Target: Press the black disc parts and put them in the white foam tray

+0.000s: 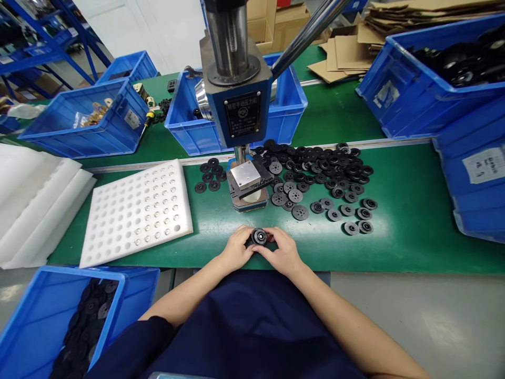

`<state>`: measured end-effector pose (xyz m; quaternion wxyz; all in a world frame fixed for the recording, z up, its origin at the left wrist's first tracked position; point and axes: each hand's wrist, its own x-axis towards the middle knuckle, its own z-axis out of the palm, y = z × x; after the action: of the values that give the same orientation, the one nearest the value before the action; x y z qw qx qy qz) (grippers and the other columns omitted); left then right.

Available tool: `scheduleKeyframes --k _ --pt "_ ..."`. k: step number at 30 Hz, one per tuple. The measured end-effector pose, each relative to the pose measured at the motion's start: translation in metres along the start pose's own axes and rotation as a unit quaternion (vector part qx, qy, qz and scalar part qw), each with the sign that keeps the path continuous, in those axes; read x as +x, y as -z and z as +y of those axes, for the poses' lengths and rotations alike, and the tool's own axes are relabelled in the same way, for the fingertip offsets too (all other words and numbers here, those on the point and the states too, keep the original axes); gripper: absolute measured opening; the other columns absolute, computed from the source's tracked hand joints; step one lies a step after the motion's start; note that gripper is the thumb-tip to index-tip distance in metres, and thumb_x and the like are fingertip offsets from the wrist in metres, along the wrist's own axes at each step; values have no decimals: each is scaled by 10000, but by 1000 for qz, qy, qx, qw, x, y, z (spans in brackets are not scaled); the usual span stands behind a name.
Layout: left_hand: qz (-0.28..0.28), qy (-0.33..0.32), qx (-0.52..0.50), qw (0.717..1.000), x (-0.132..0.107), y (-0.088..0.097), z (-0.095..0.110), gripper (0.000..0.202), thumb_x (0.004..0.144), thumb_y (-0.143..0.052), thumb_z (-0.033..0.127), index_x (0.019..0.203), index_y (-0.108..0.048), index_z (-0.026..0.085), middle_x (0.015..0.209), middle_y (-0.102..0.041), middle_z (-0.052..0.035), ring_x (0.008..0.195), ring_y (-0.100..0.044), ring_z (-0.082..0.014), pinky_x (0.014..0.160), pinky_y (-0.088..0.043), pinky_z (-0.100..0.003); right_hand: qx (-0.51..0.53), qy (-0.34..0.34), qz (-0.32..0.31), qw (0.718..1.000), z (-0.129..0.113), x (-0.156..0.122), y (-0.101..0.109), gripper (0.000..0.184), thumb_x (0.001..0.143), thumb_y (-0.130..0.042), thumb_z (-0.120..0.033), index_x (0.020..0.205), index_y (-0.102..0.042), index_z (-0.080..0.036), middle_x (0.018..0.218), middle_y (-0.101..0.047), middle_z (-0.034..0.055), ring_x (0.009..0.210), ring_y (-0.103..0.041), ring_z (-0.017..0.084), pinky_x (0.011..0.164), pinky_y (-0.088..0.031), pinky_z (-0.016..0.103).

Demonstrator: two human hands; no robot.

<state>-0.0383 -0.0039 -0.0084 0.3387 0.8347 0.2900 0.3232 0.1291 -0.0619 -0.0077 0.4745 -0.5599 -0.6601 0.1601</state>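
Observation:
Between my two hands, close to the front edge of the green table, is a round black plastic wheel [259, 236] with a shiny metal centre. My left hand [239, 246] grips its left side, and my right hand [281, 249] grips its right side with thumb and fingers. Just beyond them stands a hand press [242, 113] with a square metal block [245, 175] on its base. A pile of black wheels [315, 168] lies right of the press, and several flat black discs [213, 175] lie to its left.
A white foam tray [118, 210] with small metal parts in its right-hand holes lies on the left. Blue bins stand behind the press [193, 126], at back left [118, 126], right [406, 95] and lower left [130, 295]. The press lever [307, 34] slants up rightward.

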Motion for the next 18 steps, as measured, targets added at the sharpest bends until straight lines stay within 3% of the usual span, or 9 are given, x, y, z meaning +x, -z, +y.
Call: scheduleKeyframes --k 3,7,11,18 --pt "9 -7 -6 1000 2 0 0 233 851 -530 94 1051 -628 163 964 -691 -95 894 -628 -223 822 -538 -420 5 18 6 1000 -3 1 4 339 880 -652 -467 1059 -606 -182 872 -652 74 745 -620 176 655 -559 330" --pt "16 -12 -7 1000 3 1 3 235 902 -508 93 1083 -638 165 1004 -686 -99 939 -621 -216 860 -530 -417 21 9 45 999 -6 0 7 166 946 -535 -276 1063 -613 -187 1014 -644 116 858 -640 181 648 -574 314" --pt "30 -6 22 999 1 0 2 313 914 -451 49 1133 -639 170 1061 -657 -109 1003 -588 -217 884 -523 -412 24 19 54 998 -2 -3 3 115 914 -557 -181 1003 -627 -192 976 -651 97 856 -649 171 658 -584 302" --pt "61 -26 96 993 -4 -3 -2 379 917 -418 25 1195 -628 175 1129 -596 -122 1071 -539 -223 929 -511 -426 9 44 34 998 2 -4 -1 65 891 -597 -160 941 -614 -198 909 -669 66 807 -658 152 671 -591 281"
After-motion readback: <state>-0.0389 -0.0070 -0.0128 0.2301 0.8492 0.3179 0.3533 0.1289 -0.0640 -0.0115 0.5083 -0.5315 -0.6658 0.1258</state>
